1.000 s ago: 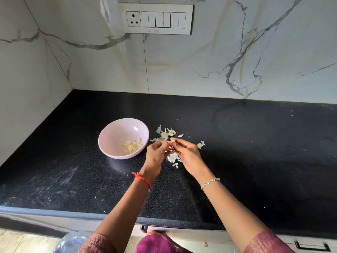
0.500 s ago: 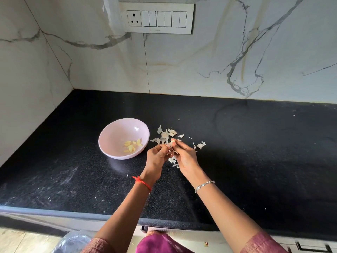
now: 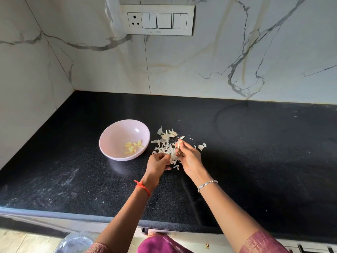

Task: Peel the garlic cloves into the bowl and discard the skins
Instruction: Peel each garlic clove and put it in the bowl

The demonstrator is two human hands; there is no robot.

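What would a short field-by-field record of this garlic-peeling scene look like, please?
surface: black granite countertop
bowl: pink bowl, upright, left of the hands
in bowl: a few peeled garlic cloves
garlic skins: loose pile on the countertop, right of the bowl
left hand: fingers curled, seemingly pinching a skin
right hand: fingertips pinch a partly peeled clove
wall: white switch panel with one socket
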